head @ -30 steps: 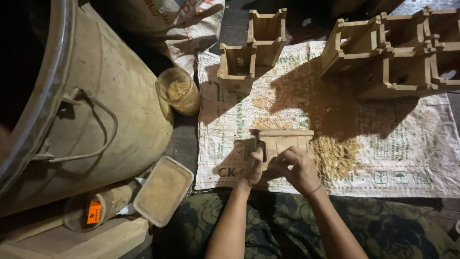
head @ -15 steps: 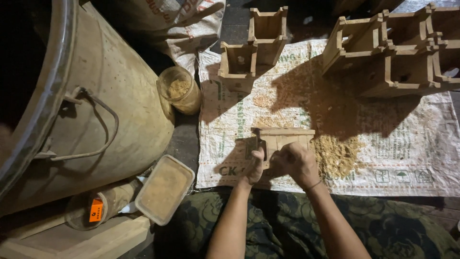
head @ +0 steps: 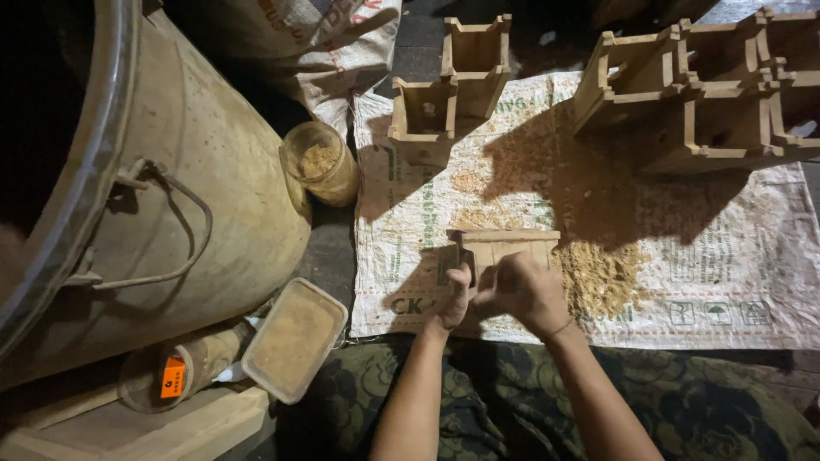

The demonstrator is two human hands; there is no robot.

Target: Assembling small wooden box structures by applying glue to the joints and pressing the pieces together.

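A small open wooden box mould (head: 504, 247) stands on a white woven sack sheet (head: 735, 273) right in front of me. My left hand (head: 454, 294) grips its left side, thumb and fingers around a flat dark piece at the wall. My right hand (head: 523, 290) is closed over the front of the mould, covering its near side. A heap of tan sawdust-like powder (head: 598, 277) lies on the sheet just right of the mould.
A big dusty metal drum (head: 162, 196) with a wire handle fills the left. Beside it stand a powder-filled jar (head: 321, 162), a rectangular tub of powder (head: 295, 339) and a lying bottle (head: 184, 369). More wooden moulds (head: 448, 90) and a stacked group (head: 709, 94) sit at the sheet's far side.
Both hands stay on the mould; the fingers shifted only slightly. Nothing else has moved.
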